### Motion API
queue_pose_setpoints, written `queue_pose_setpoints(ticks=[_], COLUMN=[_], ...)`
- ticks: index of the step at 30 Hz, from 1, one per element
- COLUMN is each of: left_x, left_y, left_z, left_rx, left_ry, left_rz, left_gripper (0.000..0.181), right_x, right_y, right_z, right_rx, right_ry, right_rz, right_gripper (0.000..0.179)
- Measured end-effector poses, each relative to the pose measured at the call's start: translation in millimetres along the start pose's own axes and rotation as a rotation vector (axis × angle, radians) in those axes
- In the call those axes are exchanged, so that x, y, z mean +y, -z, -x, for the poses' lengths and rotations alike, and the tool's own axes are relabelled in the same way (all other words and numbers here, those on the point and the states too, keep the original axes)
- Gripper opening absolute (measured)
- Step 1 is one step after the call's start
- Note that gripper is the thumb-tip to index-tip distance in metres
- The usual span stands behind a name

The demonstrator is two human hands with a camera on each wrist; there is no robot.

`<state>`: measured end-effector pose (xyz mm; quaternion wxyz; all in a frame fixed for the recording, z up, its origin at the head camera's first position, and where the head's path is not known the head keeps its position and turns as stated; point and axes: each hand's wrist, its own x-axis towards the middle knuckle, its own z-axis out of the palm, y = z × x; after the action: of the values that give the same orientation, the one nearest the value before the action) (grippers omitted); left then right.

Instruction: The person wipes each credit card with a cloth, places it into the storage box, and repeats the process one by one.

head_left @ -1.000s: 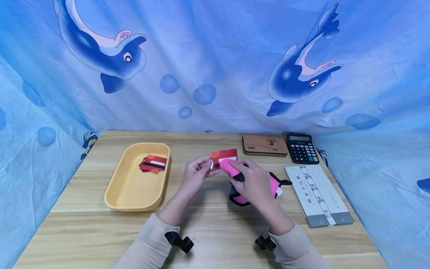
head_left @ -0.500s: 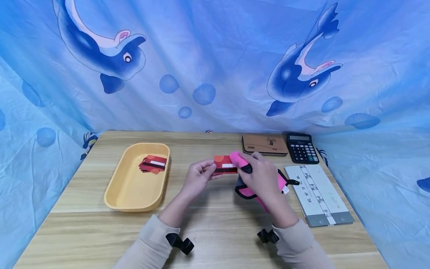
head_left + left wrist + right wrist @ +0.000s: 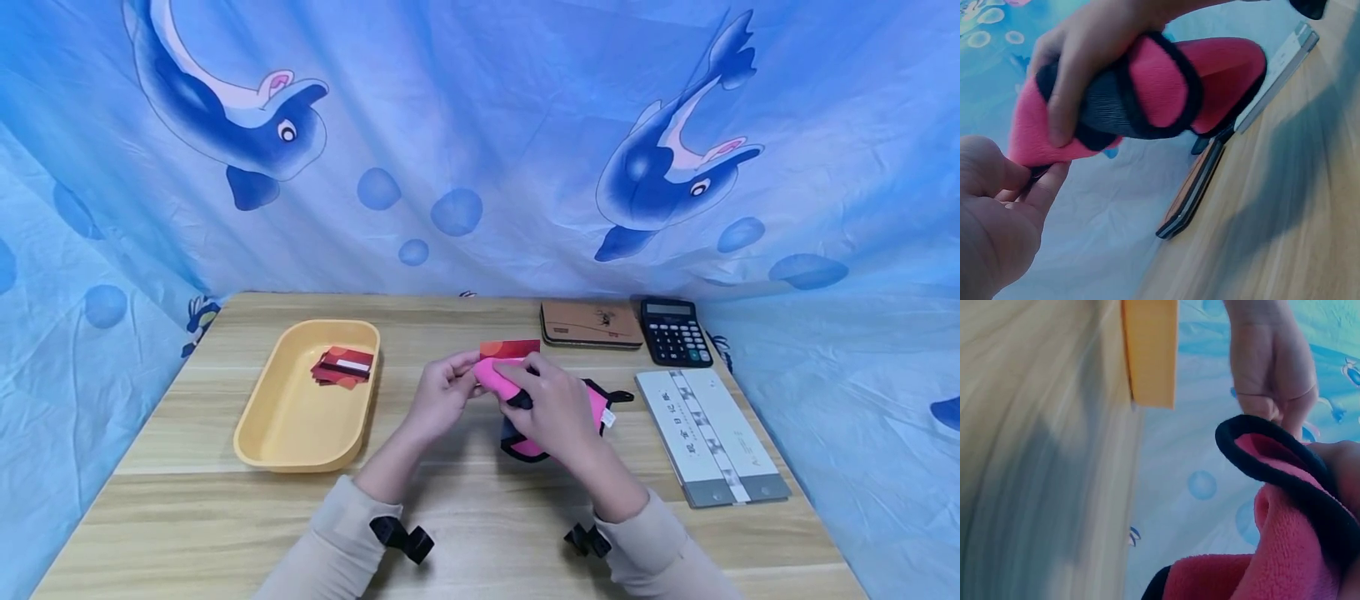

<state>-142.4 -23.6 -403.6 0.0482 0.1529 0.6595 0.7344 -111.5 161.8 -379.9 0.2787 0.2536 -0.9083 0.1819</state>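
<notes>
My left hand [image 3: 441, 398] pinches a red card [image 3: 512, 347] by its left end, held up above the table. In my right hand [image 3: 557, 407] is a bunched pink and grey cloth [image 3: 495, 377] with black edging, a loop and a small white tag. The cloth is pressed over the card's lower part, so only its top strip shows in the head view. Seen from the left wrist, the folded cloth [image 3: 1154, 87] reaches right up to the left fingertips. Loose cloth [image 3: 1285, 544] hangs below my right hand in the right wrist view.
A yellow tray [image 3: 292, 429] at the left holds several red cards [image 3: 341, 367]. Behind the hands, to the right, lie a brown wallet-like case [image 3: 591, 323] and a black calculator [image 3: 675, 332]. A grey-white notebook [image 3: 711, 437] lies at the right. A blue dolphin-print curtain [image 3: 480, 150] hangs behind the table.
The cloth first slid right to the card's right end, then came back left over it, now covering its lower part up to the left fingertips. The left hand has barely moved.
</notes>
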Motion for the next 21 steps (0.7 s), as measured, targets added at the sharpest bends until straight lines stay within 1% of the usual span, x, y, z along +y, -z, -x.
queue_pose_setpoints(ticks=[2, 5, 8, 13, 17, 21], left_x=[1.9, 4.5, 7.0, 9.3, 9.6, 12.4], left_y=[2.5, 6.2, 10.4, 19.6, 29.8, 44.0], left_z=[-0.2, 0.1, 1.9, 6.3, 8.6, 8.9], left_rx=[0.024, 0.036, 0.046, 0.071, 0.148, 0.247], left_ry=[0.021, 0.037, 0.04, 0.077, 0.126, 0.149], left_rz=[0.006, 0.051, 0.082, 0.084, 0.066, 0.066], left_gripper=[0.031, 0.031, 0.03, 0.031, 0.033, 0.037], right_x=[2, 8, 15, 27, 36, 44], right_y=[0, 1, 2, 3, 2, 3], right_z=[3.1, 6.2, 7.8, 9.8, 12.6, 16.1], right_rx=[0.001, 0.025, 0.059, 0.099, 0.108, 0.116], right_ry=[-0.012, -0.056, -0.103, -0.138, -0.163, -0.211], right_rz=[0.009, 0.016, 0.025, 0.035, 0.032, 0.005], right_gripper=[0.042, 0.043, 0.042, 0.042, 0.044, 0.045])
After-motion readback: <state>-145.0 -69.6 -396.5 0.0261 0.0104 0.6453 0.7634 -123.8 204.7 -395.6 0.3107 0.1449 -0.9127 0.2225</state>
